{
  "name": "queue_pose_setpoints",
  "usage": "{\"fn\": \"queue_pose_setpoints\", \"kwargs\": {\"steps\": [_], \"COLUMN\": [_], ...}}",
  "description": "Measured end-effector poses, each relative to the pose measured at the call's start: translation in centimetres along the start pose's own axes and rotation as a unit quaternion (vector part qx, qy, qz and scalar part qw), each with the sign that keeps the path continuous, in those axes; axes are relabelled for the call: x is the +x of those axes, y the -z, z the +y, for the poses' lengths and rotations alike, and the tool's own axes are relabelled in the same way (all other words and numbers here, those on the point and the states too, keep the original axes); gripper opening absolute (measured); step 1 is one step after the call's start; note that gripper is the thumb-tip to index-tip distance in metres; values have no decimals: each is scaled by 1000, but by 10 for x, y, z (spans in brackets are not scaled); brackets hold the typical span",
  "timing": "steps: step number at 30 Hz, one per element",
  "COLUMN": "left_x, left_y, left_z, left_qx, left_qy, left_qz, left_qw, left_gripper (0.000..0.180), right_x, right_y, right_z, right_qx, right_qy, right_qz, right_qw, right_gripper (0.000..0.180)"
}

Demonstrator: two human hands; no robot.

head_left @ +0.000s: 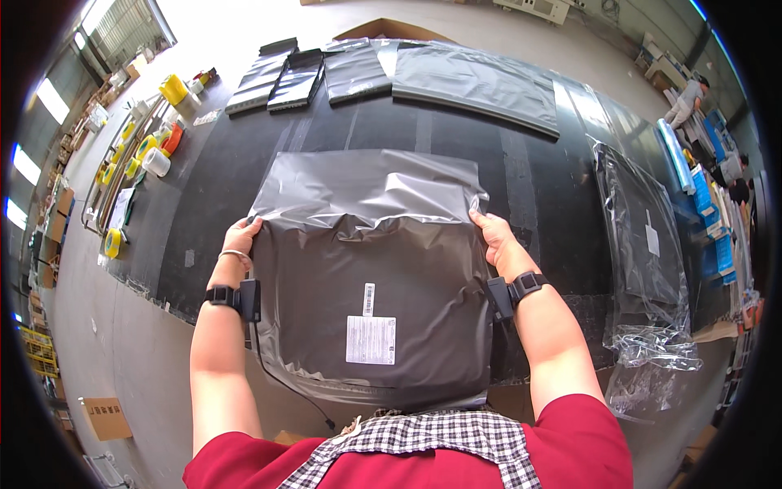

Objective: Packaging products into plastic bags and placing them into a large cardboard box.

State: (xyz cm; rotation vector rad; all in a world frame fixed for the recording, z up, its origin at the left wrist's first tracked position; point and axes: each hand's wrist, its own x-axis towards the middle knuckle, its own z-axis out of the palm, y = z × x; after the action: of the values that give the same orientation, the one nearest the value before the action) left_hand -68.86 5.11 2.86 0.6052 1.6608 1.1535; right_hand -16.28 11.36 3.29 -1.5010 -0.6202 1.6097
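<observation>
Grey poly mailer bag [371, 285] sits dead centre in front of the person, lower part hanging off the near edge of the black tabletop [529, 179] toward the torso, upper part lying on the surface. White label [371, 339] faces up, low on the bag.

Key relation: the bag lies between the two hands, each on one side edge at about the same height, just below the loose flap [366, 183]. Flap end points away from the person; the bag's long axis looks to run near-to-far, though the fisheye makes that hard to call. Neither hand is nearer, the grip is symmetric.

Left hand [240, 239]: fingers curled over the left edge, pinching the film. Right hand [494, 236]: same on the right edge, thumb on top, closed on the bag. Both forearms come up from the lower edge, roughly parallel, elbows in, wrists straight, a black wrist strap with a small box on each.

Contents bulge the middle of the bag; the flap is flat and creased, lying away from the hands.

Around it: stacks of flat grey mailers [472, 81] at the far edge, well apart. Tape rolls [151, 155] far left. Clear plastic bag [643, 261] on the right, not touching.
</observation>
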Motion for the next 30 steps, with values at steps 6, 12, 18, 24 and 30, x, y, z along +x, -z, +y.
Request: {"fn": "queue_pose_setpoints", "kwargs": {"steps": [6,12,18,24,30], "left_x": [-169,-275,-336,-313,-332], "left_y": [-27,-6,-80,-47,-63], "left_z": [159,304,235,-33,-218], "left_qx": [-151,-146,-97,78,112], "left_qy": [-291,-483,-598,-367,-7], "left_qz": [-4,-44,-105,-90,-98], "left_qw": [945,862,789,923,989], "left_gripper": [21,35,57,36,25], "right_x": [-129,-268,-325,-307,-269], "right_y": [34,73,185,289,330], "right_z": [-150,-318,-271,-36,169], "right_qx": [83,93,76,-83,-172], "right_qy": [198,494,577,369,140], "right_qz": [-47,-77,-42,0,-50], "right_qw": [975,861,812,926,974], "right_gripper": [21,37,34,14,7]}}
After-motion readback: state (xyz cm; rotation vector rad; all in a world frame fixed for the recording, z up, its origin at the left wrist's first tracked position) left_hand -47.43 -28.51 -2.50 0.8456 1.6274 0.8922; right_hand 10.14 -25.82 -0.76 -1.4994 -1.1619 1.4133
